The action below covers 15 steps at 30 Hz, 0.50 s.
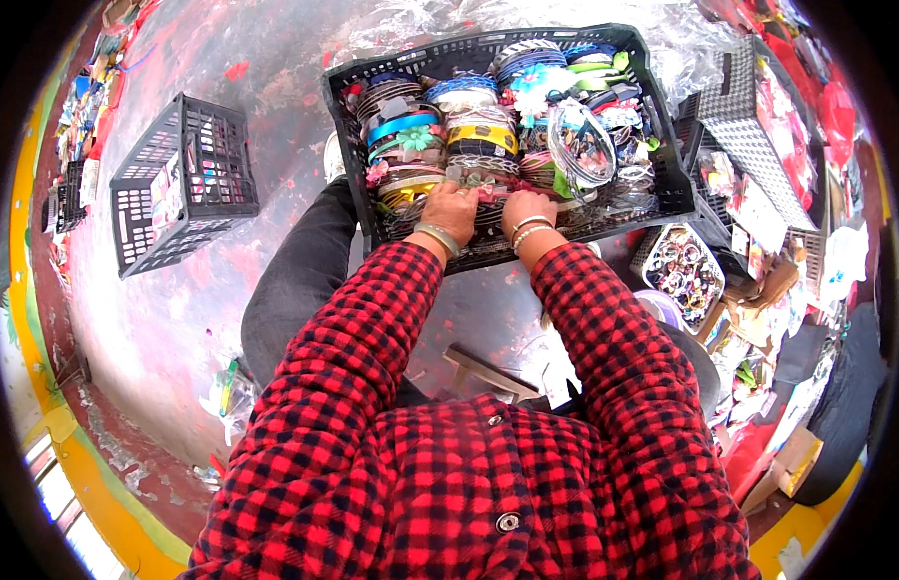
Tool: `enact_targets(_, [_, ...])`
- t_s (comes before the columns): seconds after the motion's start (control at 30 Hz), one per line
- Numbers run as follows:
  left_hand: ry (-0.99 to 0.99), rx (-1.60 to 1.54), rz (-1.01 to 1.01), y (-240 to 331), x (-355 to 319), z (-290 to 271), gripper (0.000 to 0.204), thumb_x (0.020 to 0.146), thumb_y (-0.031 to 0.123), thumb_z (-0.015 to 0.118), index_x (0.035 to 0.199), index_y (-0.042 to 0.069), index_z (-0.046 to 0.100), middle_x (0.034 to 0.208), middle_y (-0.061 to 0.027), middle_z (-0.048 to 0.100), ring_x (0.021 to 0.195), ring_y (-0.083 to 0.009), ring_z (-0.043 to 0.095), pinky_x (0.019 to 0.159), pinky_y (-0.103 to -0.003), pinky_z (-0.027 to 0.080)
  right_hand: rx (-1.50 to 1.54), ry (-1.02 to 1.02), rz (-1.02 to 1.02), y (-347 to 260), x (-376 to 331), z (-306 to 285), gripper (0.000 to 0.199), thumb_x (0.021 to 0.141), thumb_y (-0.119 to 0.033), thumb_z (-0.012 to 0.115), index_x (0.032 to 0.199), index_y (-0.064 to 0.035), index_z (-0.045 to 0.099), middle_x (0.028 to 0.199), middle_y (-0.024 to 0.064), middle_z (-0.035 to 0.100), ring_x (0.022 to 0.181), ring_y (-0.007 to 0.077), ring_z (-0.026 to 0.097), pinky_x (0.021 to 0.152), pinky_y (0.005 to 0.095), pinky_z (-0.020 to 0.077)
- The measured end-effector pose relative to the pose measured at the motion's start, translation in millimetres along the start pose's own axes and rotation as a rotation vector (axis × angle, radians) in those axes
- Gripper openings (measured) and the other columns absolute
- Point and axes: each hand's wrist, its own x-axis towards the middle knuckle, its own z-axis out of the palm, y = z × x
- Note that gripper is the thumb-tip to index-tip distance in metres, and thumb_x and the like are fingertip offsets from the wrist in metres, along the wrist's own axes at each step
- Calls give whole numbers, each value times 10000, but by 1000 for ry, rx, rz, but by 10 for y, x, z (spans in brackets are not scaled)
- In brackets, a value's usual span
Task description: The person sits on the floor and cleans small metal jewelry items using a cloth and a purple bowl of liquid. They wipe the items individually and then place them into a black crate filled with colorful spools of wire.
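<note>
A wide black plastic crate (677,179) in front of me holds rows of headbands in many colours. Between my hands lies a bundle of headbands with small pink and grey bows (486,186), near the crate's front wall. My left hand (451,211) is closed at the left end of that bundle, its fingertips partly hidden. At the other end my right hand (530,207) is curled round it, thumb side inward. Just beyond them sit yellow headbands (483,135). A blue headband (401,124) and one with a green flower (414,138) lie in the left row. Clear-wrapped hoops (580,145) rest on the right.
A smaller black crate (217,159) stands on the floor to the left. At right are a white basket of small hair items (681,271), a checkered box (749,126) and piled packages. A wooden stool-like piece (488,372) lies below the crate, between my legs.
</note>
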Motion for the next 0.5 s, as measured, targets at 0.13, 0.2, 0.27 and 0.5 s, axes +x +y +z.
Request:
enact_targets(0.13, [55, 49, 13, -9, -49, 87, 312, 684, 134, 539, 978, 33, 566, 955, -86, 590, 960, -247, 500, 844, -360, 374, 37, 6, -18, 12, 0, 29, 326, 804, -187, 515, 1086, -24, 539, 1099, 126, 576, 1076, 259, 509, 868, 376, 425])
enact_targets(0.2, [55, 37, 3, -3, -69, 92, 348, 690, 129, 531, 1021, 22, 561, 980, -95, 579, 974, -255, 491, 853, -366, 370, 37, 1, -18, 8, 9, 40, 359, 793, -190, 533, 1107, -17, 513, 1115, 132, 564, 1086, 261, 499, 873, 374, 421])
enact_targets(0.27, [59, 42, 1, -6, -90, 102, 371, 699, 123, 518, 1053, 15, 547, 996, -103, 572, 980, -262, 487, 862, -369, 366, 43, -4, 7, -37, 40, 74, 381, 783, -193, 549, 1119, -19, 498, 1131, 137, 551, 1100, 261, 488, 879, 374, 417])
enact_targets(0.5, [1, 64, -22, 28, -108, 45, 407, 732, 100, 469, 1125, -3, 496, 1050, -135, 544, 1011, -277, 474, 899, -368, 350, 135, -19, 48, -32, 59, 98, 365, 793, -216, 558, 1126, -67, 543, 1182, 68, 513, 1133, 234, 439, 900, 383, 373])
